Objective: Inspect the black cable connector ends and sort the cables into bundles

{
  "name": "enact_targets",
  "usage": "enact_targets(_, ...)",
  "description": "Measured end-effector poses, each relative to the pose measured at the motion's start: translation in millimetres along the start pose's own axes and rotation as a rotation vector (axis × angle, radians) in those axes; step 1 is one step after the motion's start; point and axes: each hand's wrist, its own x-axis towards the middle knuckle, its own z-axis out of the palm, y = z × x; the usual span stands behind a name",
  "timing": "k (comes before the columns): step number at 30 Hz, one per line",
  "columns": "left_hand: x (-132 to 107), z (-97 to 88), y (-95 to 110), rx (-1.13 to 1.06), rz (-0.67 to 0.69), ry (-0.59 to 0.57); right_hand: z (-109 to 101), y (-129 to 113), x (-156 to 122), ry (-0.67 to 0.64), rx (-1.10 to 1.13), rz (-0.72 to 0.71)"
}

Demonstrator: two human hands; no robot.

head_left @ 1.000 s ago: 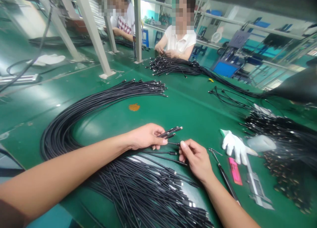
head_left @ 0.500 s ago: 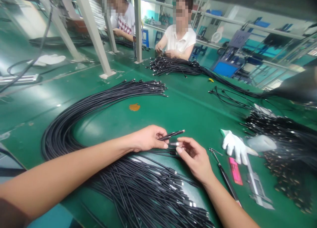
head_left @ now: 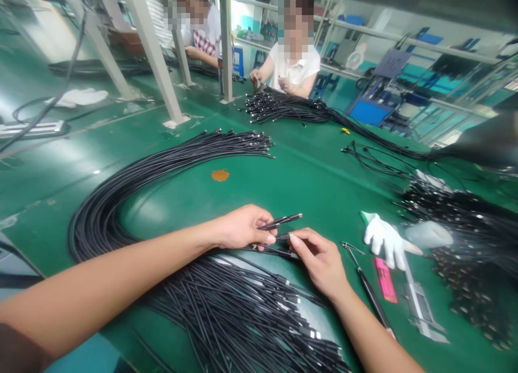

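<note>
My left hand point(head_left: 249, 225) is closed round a few black cables, whose plug ends point(head_left: 286, 220) stick out to the right past its fingers. Just right of it, my right hand point(head_left: 319, 254) pinches the end of a black cable connector point(head_left: 284, 237) between thumb and forefinger. Another cable end point(head_left: 285, 251) runs under both hands. Below my arms lies a wide spread of black cables point(head_left: 243, 303) with metal-tipped connectors. The cables bend round on the left into a curved bundle point(head_left: 93, 211), with its far ends point(head_left: 254, 141) on the green table.
Right of my hands lie tweezers point(head_left: 372, 294), a pink piece point(head_left: 386, 280), a caliper point(head_left: 421, 303) and a white glove point(head_left: 382, 235). More cables point(head_left: 457, 222) are heaped at the right. Metal posts point(head_left: 151, 54) rise from the table point(head_left: 182, 195). A co-worker point(head_left: 294, 65) sits opposite beside another cable bundle point(head_left: 283, 106).
My right fingers have closed over the connector's tip, which showed silver before. My left hand stays almost still. The co-worker's hands opposite have moved apart.
</note>
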Motion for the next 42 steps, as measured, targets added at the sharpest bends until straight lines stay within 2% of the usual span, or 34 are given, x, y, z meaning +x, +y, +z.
enact_targets(3,0,0.3,-2,-0.017,-0.007,-0.022,0,2,-1,0.001,0.023,0.024)
enact_targets(6,0,-0.1,-3,-0.002,0.0,-0.046,-1,1,-1,-0.025,0.002,-0.044)
enact_targets(10,1,-0.3,-4,0.052,0.038,-0.008,-3,-3,1,-0.071,-0.01,-0.091)
enact_targets(14,1,-1.0,-3,0.083,0.057,-0.009,0,1,1,-0.017,0.019,0.0)
enact_targets(17,1,-2.6,-3,0.1,0.08,-0.025,2,7,1,0.05,0.171,0.085)
enact_targets(20,1,-4.1,-3,0.178,0.128,-0.014,3,9,2,0.072,0.284,0.104)
enact_targets(25,-1,-4.6,1,0.336,0.167,0.044,1,5,2,0.039,0.203,0.093)
enact_targets(30,0,-5.1,1,0.29,0.15,0.05,0,2,3,0.031,0.2,0.076)
enact_targets(36,-1,-5.7,-1,0.18,0.106,-0.021,-2,-2,5,0.06,0.033,-0.042)
enact_targets(42,-1,-4.3,1,0.184,0.093,-0.02,-1,-3,5,0.055,0.043,-0.006)
